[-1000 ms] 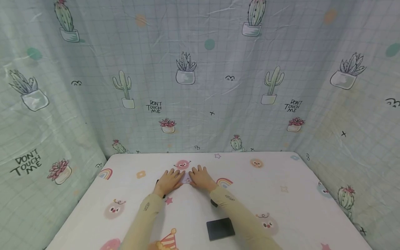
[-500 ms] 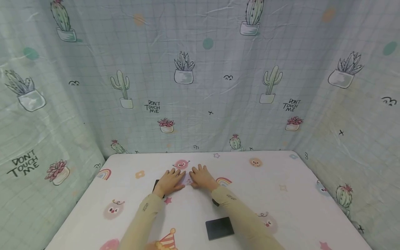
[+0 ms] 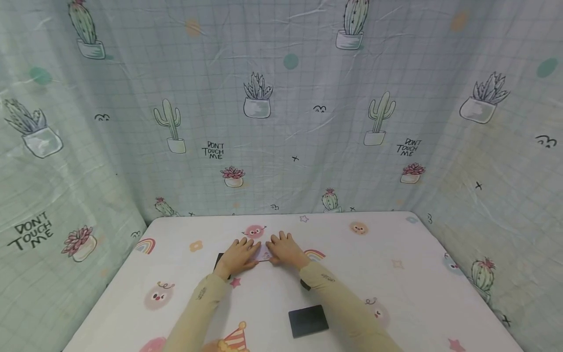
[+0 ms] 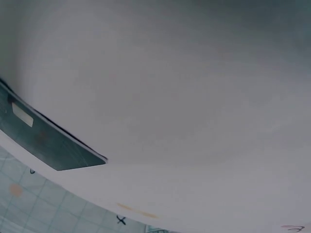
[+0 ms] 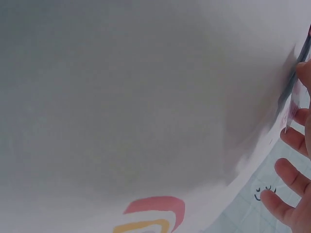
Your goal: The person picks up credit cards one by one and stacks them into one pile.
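Observation:
A small lilac card (image 3: 263,253) with a faint print lies between both hands near the back of the table. My left hand (image 3: 237,255) holds its left side, thumb toward the front edge and fingers over the far part. From the other side, my right hand (image 3: 285,250) pinches the right edge. In the right wrist view the thin card (image 5: 290,114) shows nearly edge-on between thumb and fingers, with the other fingers spread apart. The left wrist view does not show the left hand.
A black flat rectangle (image 3: 309,321) lies on the white patterned table (image 3: 422,298), beside the right forearm. Left of the left wrist is a dark flat object (image 4: 48,138) with a pale label. Cactus-printed curtains (image 3: 281,137) enclose the table's back and sides.
The hands stay around the card with only slight finger shifts. The left thumb moved out toward the card's front edge, then drew back a little. The head view shifted slightly.

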Demonstrator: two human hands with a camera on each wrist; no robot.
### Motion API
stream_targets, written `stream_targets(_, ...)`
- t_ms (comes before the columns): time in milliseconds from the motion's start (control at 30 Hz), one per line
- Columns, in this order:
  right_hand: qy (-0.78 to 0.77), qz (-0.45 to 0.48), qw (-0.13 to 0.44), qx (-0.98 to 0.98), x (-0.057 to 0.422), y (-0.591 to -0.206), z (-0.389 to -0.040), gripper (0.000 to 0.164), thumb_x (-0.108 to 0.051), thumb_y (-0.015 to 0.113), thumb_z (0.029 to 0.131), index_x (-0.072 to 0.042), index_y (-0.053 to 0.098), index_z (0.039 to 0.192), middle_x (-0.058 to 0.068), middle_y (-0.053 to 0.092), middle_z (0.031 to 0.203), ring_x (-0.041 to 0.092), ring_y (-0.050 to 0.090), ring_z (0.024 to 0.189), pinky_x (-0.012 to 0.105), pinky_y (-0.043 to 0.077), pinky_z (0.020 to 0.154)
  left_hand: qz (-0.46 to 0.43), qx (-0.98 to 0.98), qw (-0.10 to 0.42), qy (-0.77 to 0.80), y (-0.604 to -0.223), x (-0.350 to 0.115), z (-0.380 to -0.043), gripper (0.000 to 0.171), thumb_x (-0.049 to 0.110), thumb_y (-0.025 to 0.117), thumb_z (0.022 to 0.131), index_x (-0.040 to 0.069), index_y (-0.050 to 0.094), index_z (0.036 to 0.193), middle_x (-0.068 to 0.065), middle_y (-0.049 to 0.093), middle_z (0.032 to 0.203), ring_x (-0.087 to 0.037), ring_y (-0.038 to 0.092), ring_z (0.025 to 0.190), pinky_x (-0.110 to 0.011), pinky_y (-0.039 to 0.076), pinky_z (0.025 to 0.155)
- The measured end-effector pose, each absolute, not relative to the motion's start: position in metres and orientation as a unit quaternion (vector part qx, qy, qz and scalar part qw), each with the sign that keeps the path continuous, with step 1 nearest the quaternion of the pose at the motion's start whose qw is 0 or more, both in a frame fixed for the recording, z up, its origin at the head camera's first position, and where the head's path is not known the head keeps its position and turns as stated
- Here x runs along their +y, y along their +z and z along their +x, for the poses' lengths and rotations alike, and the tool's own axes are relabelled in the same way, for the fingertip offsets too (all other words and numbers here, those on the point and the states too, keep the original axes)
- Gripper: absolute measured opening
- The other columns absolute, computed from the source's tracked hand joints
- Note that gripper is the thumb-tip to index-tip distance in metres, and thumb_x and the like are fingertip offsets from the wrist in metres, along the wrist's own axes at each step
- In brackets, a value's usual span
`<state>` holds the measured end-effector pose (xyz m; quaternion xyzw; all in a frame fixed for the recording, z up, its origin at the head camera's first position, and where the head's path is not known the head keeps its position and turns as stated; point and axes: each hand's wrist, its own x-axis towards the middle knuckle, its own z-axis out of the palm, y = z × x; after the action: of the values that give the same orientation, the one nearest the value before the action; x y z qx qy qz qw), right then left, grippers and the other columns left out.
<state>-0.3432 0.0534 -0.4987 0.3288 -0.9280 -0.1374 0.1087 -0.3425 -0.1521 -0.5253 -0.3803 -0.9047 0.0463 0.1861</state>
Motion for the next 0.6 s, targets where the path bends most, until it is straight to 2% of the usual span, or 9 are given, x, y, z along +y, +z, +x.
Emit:
stream_targets(67,-0.135,0.327,0.099,-0.93,0.053,-0.499,-0.343,0.052,-0.051,0.054,0.08,-0.021,0.052,0.122,-0.002,0.051,0.111,0.017,0.045,0.095,0.034,0.039,0.078,-0.387,-0.895,0.215,0.055,-0.534,-0.155,-0.348,0.053,0.05,0.038,0.089,0.016,0.044,0.129,-0.006,0.053,0.106,-0.024,0.047,0.096,-0.043,0.04,0.078)
stream_targets(167,-0.13,0.324,0.082,-0.933,0.054,-0.5,-0.344,0.054,-0.052,0.053,0.08,-0.02,0.05,0.124,-0.001,0.05,0.113,0.018,0.045,0.098,0.035,0.04,0.08,-0.39,-0.89,0.229,0.058,-0.532,-0.155,-0.347,0.055,0.053,0.032,0.09,0.017,0.042,0.131,-0.006,0.053,0.105,-0.024,0.047,0.096,-0.043,0.04,0.079)
stream_targets(300,-0.118,0.323,0.075,-0.936,0.054,-0.501,-0.344,0.057,-0.053,0.053,0.08,-0.02,0.049,0.125,0.0,0.051,0.115,0.018,0.045,0.1,0.035,0.04,0.082,-0.389,-0.893,0.221,0.043,-0.52,-0.151,-0.339,0.051,0.045,0.044,0.089,0.012,0.047,0.127,-0.011,0.055,0.106,-0.029,0.049,0.099,-0.047,0.041,0.082)
stream_targets(467,-0.103,0.329,0.08,-0.935,0.057,-0.502,-0.345,0.057,-0.055,0.055,0.078,-0.02,0.05,0.123,-0.001,0.051,0.112,0.017,0.044,0.097,0.035,0.04,0.081,-0.385,-0.894,0.223,0.059,-0.516,-0.151,-0.337,0.053,0.048,0.042,0.089,0.013,0.045,0.128,-0.009,0.053,0.106,-0.027,0.047,0.099,-0.046,0.041,0.081)
stream_targets(600,-0.096,0.335,0.089,-0.933,0.059,-0.5,-0.344,0.056,-0.055,0.056,0.077,-0.02,0.051,0.121,-0.002,0.051,0.111,0.017,0.044,0.097,0.035,0.04,0.08,-0.377,-0.903,0.195,0.06,-0.514,-0.15,-0.337,0.055,0.048,0.049,0.085,0.013,0.047,0.128,-0.009,0.054,0.11,-0.028,0.048,0.103,-0.047,0.041,0.084)
